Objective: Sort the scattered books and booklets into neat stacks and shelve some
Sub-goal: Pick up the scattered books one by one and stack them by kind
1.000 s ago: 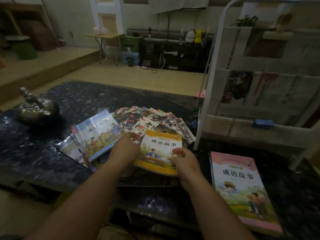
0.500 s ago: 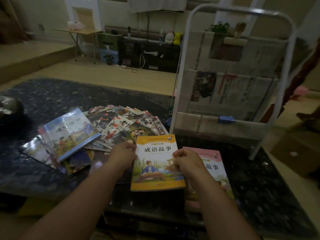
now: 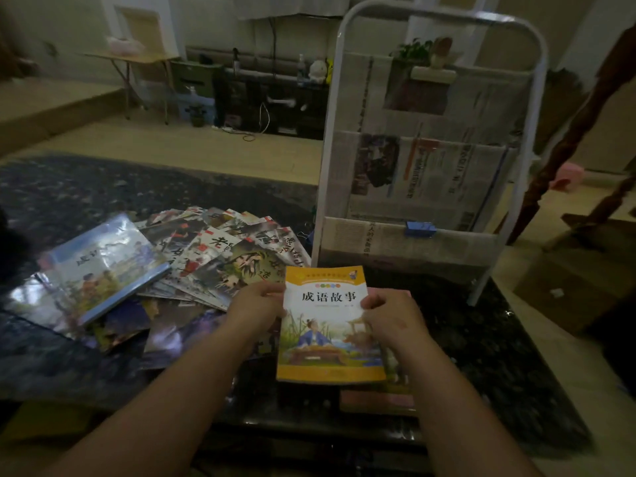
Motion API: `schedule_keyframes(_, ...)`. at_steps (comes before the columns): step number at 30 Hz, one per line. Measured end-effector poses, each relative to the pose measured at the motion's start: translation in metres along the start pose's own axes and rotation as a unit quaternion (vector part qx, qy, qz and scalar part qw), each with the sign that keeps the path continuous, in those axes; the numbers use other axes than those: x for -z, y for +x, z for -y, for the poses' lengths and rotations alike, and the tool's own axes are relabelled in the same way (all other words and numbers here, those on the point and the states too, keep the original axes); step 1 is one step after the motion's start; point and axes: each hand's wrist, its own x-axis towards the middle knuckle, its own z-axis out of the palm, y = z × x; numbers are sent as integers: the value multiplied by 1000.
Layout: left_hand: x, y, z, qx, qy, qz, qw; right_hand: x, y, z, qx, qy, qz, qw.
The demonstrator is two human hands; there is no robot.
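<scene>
now orange book [image 3: 328,342] pinched between left hand [image 3: 253,309], right hand [image 3: 390,316] fingers

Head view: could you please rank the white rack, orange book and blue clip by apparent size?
1. white rack
2. orange book, though it is nearest the camera
3. blue clip

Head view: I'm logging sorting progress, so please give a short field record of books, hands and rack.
held book: orange-bordered paperback book, over a pink book
left hand: grips its left edge
right hand: grips its right edge
unsorted: fanned glossy booklets; blue-covered book on top at left
rack: white metal-framed rack, holding newspapers
surface: dark speckled table
</scene>
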Motion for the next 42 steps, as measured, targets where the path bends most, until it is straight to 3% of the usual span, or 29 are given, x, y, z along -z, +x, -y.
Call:
schedule_keyframes(10,-43,-9,8,-18,-13,40,999,30,6,-19,-33,-100,-46,993)
schedule_keyframes(19,-68,-10,24,-50,62,89,993,40,13,-29,-80,-182,-38,979)
schedule_keyframes(42,-77,-6,33,-85,142,82,983,33,14,-33,-113,-273,-6,955)
